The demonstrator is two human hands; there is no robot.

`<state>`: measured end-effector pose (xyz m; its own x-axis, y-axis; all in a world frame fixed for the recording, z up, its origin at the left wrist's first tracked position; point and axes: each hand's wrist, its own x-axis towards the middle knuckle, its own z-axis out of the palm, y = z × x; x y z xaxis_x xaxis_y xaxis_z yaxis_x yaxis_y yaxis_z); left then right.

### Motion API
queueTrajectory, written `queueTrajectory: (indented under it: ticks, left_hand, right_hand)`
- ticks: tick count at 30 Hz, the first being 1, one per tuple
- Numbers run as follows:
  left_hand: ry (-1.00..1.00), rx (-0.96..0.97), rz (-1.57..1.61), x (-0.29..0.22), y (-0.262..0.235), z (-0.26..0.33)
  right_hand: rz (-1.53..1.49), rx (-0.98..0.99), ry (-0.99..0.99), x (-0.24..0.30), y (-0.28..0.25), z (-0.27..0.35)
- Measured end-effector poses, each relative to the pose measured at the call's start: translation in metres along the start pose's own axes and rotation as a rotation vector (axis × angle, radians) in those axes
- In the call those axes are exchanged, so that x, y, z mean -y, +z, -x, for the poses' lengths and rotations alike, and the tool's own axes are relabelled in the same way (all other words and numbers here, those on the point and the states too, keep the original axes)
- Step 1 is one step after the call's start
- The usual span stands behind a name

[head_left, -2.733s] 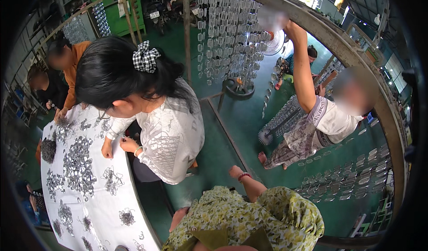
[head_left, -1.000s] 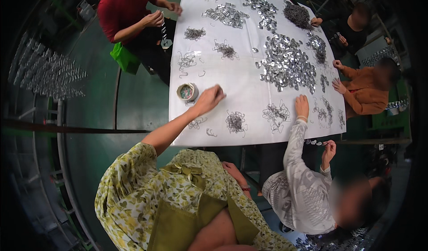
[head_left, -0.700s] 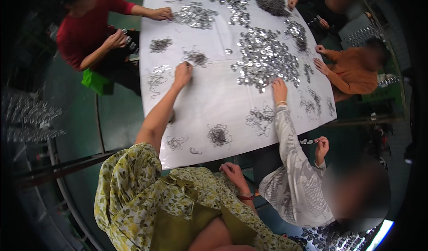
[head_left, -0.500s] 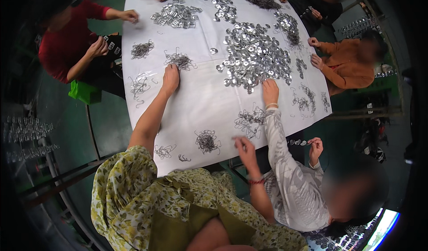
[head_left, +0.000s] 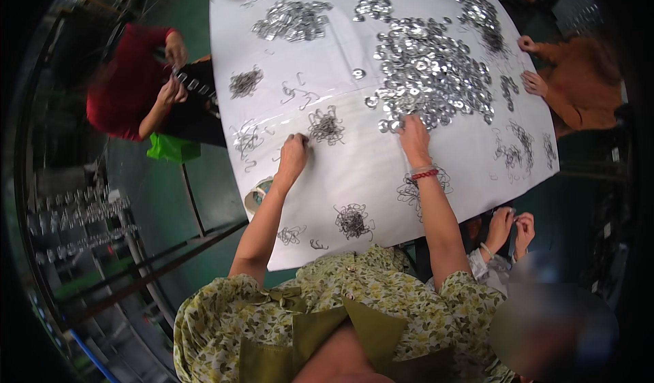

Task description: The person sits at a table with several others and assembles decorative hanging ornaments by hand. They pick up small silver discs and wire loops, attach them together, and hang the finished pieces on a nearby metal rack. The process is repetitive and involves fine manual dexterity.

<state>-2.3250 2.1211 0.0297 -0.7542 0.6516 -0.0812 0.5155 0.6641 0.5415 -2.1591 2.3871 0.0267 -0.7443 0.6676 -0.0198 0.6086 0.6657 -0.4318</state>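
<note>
My left hand [head_left: 293, 158] hovers low over the white-covered table [head_left: 340, 179], its fingers drawn together. What they hold, if anything, is too small to make out. Just right of its fingertips lies a loose pile of dark wire hooks [head_left: 327, 125]. My right hand [head_left: 414, 140], with a red beaded bracelet [head_left: 424, 174] at the wrist, reaches the near edge of a big heap of shiny round metal discs [head_left: 429, 70]. Its fingertips are pressed together among the discs and partly hidden. Beneath that forearm spreads another tangle of hooks [head_left: 409, 192].
Nearer me sits a hook pile [head_left: 353, 221]; a tape roll [head_left: 259, 196] stands at the left edge. Silvery metal pieces [head_left: 293, 19] lie farther back. A red-sleeved person [head_left: 129, 76] works left, an orange-sleeved one [head_left: 582, 83] right. A neighbour's hands [head_left: 511, 230] are at lower right.
My right hand has gone forward to the discs, while the neighbour's hand has withdrawn from them. My left hand has pulled back slightly from its hook pile. The red-sleeved person's hands have come together.
</note>
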Motion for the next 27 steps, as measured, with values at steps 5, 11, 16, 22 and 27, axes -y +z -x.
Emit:
queueTrajectory:
  ticks: [5,11,16,22,27]
  left_hand:
    - [-0.099,-0.195,0.529,-0.030,-0.030,0.005]
    - [-0.089,0.107,0.726,-0.054,-0.023,0.046]
    - [-0.019,0.195,0.760,-0.078,-0.028,0.086]
    - [0.229,0.054,0.551,-0.076,-0.051,0.114]
    - [0.259,-0.001,0.577,-0.074,-0.063,0.135]
  right_hand:
    - [-0.231,-0.062,0.107,-0.004,-0.003,0.014]
    - [-1.240,0.166,0.293,0.022,0.016,0.060]
    - [-1.318,0.366,0.227,0.079,0.001,0.120]
    - [-1.181,0.190,0.144,0.130,-0.027,0.174]
    - [-1.007,0.125,0.050,0.153,-0.038,0.197]
